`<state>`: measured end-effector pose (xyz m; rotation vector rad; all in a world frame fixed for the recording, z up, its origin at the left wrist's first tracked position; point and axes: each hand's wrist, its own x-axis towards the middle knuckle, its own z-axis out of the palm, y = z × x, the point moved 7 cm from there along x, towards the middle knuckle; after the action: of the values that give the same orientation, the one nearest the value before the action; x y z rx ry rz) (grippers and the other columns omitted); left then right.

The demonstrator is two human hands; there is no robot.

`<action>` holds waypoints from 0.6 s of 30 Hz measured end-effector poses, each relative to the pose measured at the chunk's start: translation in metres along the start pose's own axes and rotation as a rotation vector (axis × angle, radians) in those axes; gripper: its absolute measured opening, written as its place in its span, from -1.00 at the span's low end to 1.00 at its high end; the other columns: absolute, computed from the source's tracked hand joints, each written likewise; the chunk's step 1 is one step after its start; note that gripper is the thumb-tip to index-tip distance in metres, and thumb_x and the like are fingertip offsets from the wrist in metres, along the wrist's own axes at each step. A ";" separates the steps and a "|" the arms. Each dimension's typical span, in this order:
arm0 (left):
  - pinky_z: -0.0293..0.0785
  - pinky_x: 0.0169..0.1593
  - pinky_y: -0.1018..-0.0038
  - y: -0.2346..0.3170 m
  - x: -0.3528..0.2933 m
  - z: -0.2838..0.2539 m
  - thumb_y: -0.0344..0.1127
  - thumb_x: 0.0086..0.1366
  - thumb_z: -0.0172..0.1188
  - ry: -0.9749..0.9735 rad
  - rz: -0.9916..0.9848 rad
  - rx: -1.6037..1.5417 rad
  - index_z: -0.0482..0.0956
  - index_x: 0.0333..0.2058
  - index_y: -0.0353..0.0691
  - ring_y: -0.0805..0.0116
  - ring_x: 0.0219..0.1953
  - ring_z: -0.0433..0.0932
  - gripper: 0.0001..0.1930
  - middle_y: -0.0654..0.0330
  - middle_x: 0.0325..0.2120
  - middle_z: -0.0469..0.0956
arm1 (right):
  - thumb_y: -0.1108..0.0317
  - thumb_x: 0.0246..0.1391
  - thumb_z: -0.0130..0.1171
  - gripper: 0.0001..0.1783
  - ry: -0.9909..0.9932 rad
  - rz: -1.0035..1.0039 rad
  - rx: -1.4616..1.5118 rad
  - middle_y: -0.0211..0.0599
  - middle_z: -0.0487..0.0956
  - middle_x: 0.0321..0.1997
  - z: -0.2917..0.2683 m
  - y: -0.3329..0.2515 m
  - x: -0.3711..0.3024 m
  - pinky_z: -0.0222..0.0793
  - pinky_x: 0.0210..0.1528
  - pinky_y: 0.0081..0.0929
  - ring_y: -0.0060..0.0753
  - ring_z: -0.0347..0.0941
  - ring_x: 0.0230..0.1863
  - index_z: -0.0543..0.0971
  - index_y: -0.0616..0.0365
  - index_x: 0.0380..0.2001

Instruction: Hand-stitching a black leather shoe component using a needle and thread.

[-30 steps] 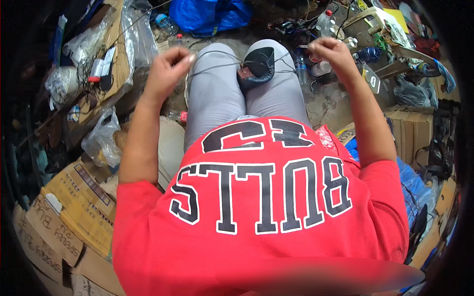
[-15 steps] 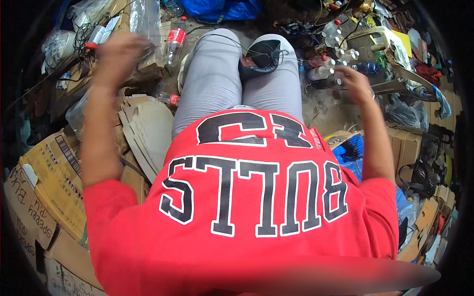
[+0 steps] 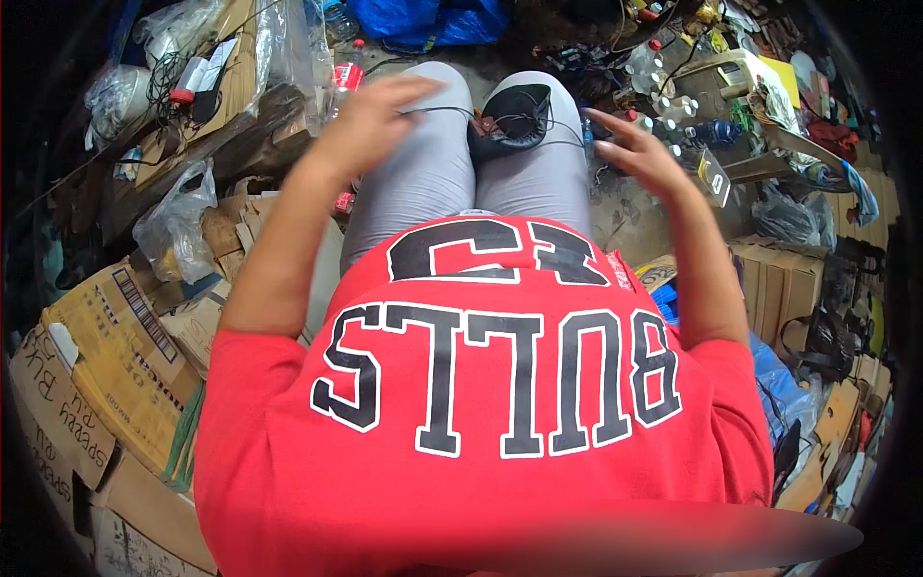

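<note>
A dark, cup-shaped piece with a reddish-brown part, possibly a shoe, rests between and on my knees. A thin dark cord runs from it across my left knee toward my left hand. That hand is over the knee, slightly smeared, its fingers stretched out to the right; whether the cord touches them is unclear. My right hand hovers right of my right knee, index finger and thumb apart, pointing at the shoe. Nothing shows between its fingers.
Several plastic bottles stand beyond my right hand. A red-labelled bottle stands by my left knee. Flattened cardboard boxes and a clear plastic bag lie at left. A blue plastic sheet lies ahead.
My left hand has swung in from the far left to above my left knee, its fingers now stretched. My right hand has moved left toward the knee, and its fingers have spread.
</note>
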<state>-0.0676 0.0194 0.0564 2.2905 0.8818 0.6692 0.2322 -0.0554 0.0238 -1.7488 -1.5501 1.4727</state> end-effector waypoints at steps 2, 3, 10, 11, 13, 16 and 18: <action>0.37 0.01 0.45 0.019 0.012 0.033 -0.44 0.12 0.12 -0.067 -0.037 -0.036 0.49 -0.05 -0.17 0.23 -0.09 0.49 -0.64 0.12 -0.13 0.53 | 0.12 0.09 0.12 -0.56 -0.052 -0.111 0.179 -0.66 0.33 -0.47 0.032 -0.022 0.012 -0.01 -0.47 -0.76 -0.78 0.09 -0.48 0.45 0.06 0.01; 0.37 0.01 0.45 0.018 0.012 0.031 -0.44 0.12 0.12 -0.065 -0.042 -0.034 0.49 -0.05 -0.17 0.23 -0.09 0.49 -0.64 0.12 -0.13 0.53 | 0.10 0.09 0.13 -0.66 -0.020 -0.084 0.168 -0.67 0.31 -0.51 0.032 -0.017 0.022 -0.03 -0.49 -0.76 -0.79 0.08 -0.50 0.47 0.07 -0.16; 0.38 -0.19 0.50 -0.040 -0.016 0.024 -0.32 0.11 0.20 -0.253 -0.454 -0.167 0.57 -0.22 -0.22 0.34 -0.33 0.49 -0.75 0.17 -0.43 0.52 | 0.10 0.04 0.14 -0.78 0.206 0.129 0.520 -0.72 0.13 -0.66 -0.022 0.042 0.006 -0.14 -0.60 -0.73 -0.80 -0.04 -0.65 0.46 -0.02 -0.43; 0.38 -0.18 0.49 -0.042 -0.011 0.013 -0.32 0.09 0.21 -0.106 -0.377 -0.060 0.57 -0.21 -0.21 0.33 -0.31 0.48 -0.74 0.17 -0.41 0.50 | 0.10 0.04 0.14 -0.78 0.198 0.133 0.519 -0.72 0.13 -0.66 -0.018 0.038 0.004 -0.14 -0.60 -0.73 -0.80 -0.04 -0.65 0.46 -0.02 -0.43; 0.37 -0.14 0.45 -0.021 0.001 0.000 -0.33 0.05 0.25 0.093 -0.209 0.093 0.56 -0.25 -0.20 0.30 -0.24 0.47 -0.75 0.16 -0.31 0.46 | 0.10 0.06 0.14 -0.70 0.115 0.074 0.379 -0.73 0.15 -0.65 -0.001 0.018 0.002 -0.14 -0.60 -0.74 -0.81 -0.04 -0.66 0.50 0.04 -0.24; 0.36 -0.11 0.42 -0.015 0.016 0.025 -0.31 0.04 0.25 0.027 -0.090 0.119 0.53 -0.35 -0.24 0.24 -0.22 0.47 -0.80 0.13 -0.30 0.46 | 0.08 0.04 0.16 -0.68 -0.104 0.104 0.357 -0.71 0.20 -0.63 0.034 0.004 0.015 -0.14 -0.58 -0.75 -0.82 0.01 -0.62 0.53 0.10 -0.30; 0.35 -0.16 0.44 -0.015 0.014 0.022 -0.33 0.09 0.21 0.004 0.006 0.112 0.46 -0.39 -0.26 0.33 -0.28 0.44 -0.84 0.19 -0.37 0.44 | 0.18 0.04 0.14 -0.81 -0.159 0.101 0.346 -0.71 0.14 -0.65 0.034 0.015 0.024 -0.07 -0.56 -0.74 -0.79 0.02 -0.63 0.48 0.05 -0.39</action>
<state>-0.0509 0.0316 0.0346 2.3922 0.9363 0.6421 0.2064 -0.0509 -0.0119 -1.5566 -1.1995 1.8419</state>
